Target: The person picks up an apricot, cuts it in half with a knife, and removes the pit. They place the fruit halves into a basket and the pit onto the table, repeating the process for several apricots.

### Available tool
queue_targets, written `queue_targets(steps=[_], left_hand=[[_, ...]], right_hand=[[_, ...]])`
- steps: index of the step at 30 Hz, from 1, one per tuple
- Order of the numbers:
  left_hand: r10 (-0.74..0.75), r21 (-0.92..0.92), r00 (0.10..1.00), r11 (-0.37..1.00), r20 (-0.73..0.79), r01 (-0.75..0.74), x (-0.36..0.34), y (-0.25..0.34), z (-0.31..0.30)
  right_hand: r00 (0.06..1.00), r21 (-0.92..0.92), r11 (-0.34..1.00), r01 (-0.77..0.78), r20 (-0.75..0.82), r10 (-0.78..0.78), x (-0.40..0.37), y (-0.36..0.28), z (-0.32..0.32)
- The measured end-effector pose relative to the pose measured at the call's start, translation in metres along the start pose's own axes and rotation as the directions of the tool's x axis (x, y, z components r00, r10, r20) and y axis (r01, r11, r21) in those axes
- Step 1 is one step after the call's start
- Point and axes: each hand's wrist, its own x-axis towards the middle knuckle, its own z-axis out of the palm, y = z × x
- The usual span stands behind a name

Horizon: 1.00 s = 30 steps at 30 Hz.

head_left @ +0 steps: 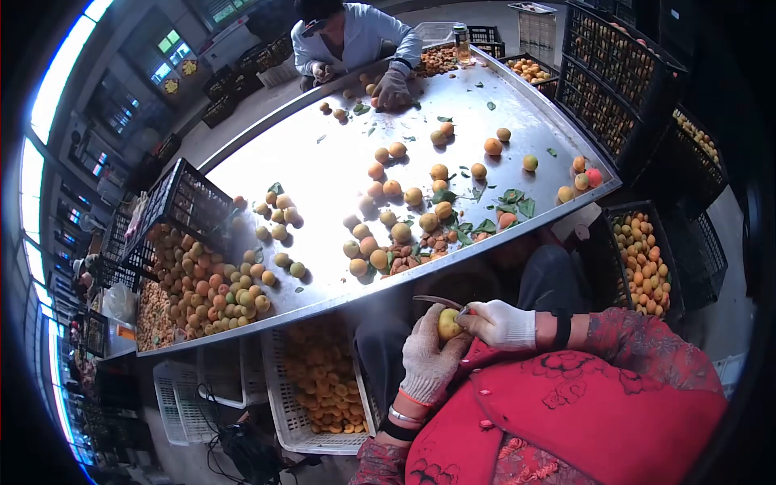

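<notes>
In front of my chest, my left hand (432,357), in a worn white knit glove, is closed around a yellow-green apricot (449,325). My right hand (503,325), in a cleaner white glove, grips a small curved knife (436,301). Its thin blade points left, just above the fruit, and the handle is mostly hidden by my fingers. My right fingertips touch the apricot's side. Beyond my hands is the metal table (339,153), with loose apricots (402,233), green leaves (512,196) and a small heap of brown pits (404,260) near its front edge.
A white basket (283,416) of halved apricots stands below left. A tipped black crate (187,202) lies by an apricot pile (202,279) on the table. Another crate of apricots (643,259) is at right, near stacked crates (606,81). Across the table sits a gloved co-worker (356,40).
</notes>
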Motion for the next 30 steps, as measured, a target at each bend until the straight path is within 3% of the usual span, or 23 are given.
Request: queue_targets(steps=[2, 3, 5, 6, 7, 9, 11, 12, 13, 15, 17, 19, 21, 23, 25, 28, 30], left_hand=[[0.011, -0.052, 1.0, 0.999, -0.001, -0.011, -0.003, -0.004, 0.001], [0.049, -0.047, 0.999, 0.998, -0.009, -0.049, 0.0, 0.002, -0.002], [-0.043, -0.282, 0.999, 0.958, 0.034, 0.051, 0.003, 0.004, -0.003], [-0.122, -0.528, 0.988, 0.836, 0.09, 0.152, 0.005, 0.009, 0.0], [-0.176, -0.651, 0.973, 0.723, 0.151, 0.232, 0.007, 0.013, 0.0], [-0.219, -0.735, 0.962, 0.625, 0.161, 0.265, 0.008, 0.022, 0.003], [-0.224, -0.776, 0.955, 0.56, 0.196, 0.291, 0.006, 0.021, 0.005], [-0.225, -0.812, 0.946, 0.49, 0.234, 0.317, 0.006, 0.021, 0.006], [-0.228, -0.809, 0.945, 0.494, 0.233, 0.318, 0.007, 0.021, 0.006], [-0.229, -0.837, 0.932, 0.417, 0.281, 0.355, 0.006, 0.021, 0.007], [-0.24, -0.82, 0.93, 0.445, 0.279, 0.361, 0.004, 0.021, 0.011], [-0.246, -0.806, 0.93, 0.468, 0.274, 0.362, 0.005, 0.022, 0.016], [-0.261, -0.75, 0.934, 0.56, 0.243, 0.351, 0.005, 0.026, 0.018], [-0.263, -0.751, 0.932, 0.555, 0.249, 0.357, 0.005, 0.022, 0.021], [-0.169, -0.689, 0.971, 0.684, 0.169, 0.238, 0.005, 0.016, 0.024], [-0.166, -0.608, 0.973, 0.76, 0.162, 0.231, 0.004, 0.017, 0.025], [-0.163, -0.536, 0.975, 0.815, 0.149, 0.218, 0.003, 0.012, 0.026]], right_hand=[[0.986, 0.337, 0.93, -0.148, 0.12, 0.114, -0.006, -0.011, -0.002], [0.969, 0.535, 0.812, -0.233, 0.198, 0.147, -0.008, -0.02, -0.007], [0.952, 0.495, 0.831, -0.253, 0.278, 0.125, -0.009, -0.018, -0.02], [0.965, 0.553, 0.801, -0.23, 0.238, 0.113, -0.013, -0.021, -0.02], [0.976, 0.606, 0.771, -0.197, 0.194, 0.097, -0.016, -0.026, -0.018], [0.98, 0.663, 0.726, -0.181, 0.181, 0.08, -0.022, -0.018, -0.012], [0.997, 0.564, 0.822, 0.079, -0.047, -0.063, -0.023, -0.007, -0.006], [0.974, 0.38, 0.901, 0.21, -0.158, -0.16, -0.021, -0.002, -0.006], [0.974, 0.384, 0.898, 0.212, -0.157, -0.163, -0.024, 0.002, -0.01], [0.951, 0.032, 0.97, 0.241, -0.208, -0.229, -0.032, 0.004, -0.018], [0.956, 0.026, 0.977, 0.21, -0.213, -0.2, -0.035, 0.002, -0.02], [0.938, -0.181, 0.952, 0.248, -0.199, -0.282, -0.036, -0.003, -0.021], [0.948, -0.201, 0.954, 0.221, -0.187, -0.259, -0.035, -0.004, -0.021], [0.933, -0.252, 0.935, 0.251, -0.194, -0.303, -0.033, -0.003, -0.021], [0.939, -0.28, 0.933, 0.228, -0.19, -0.286, -0.034, -0.004, -0.023], [0.939, -0.28, 0.931, 0.236, -0.18, -0.292, -0.033, 0.0, -0.022], [0.899, -0.343, 0.889, 0.304, -0.207, -0.387, -0.03, 0.01, -0.017]])
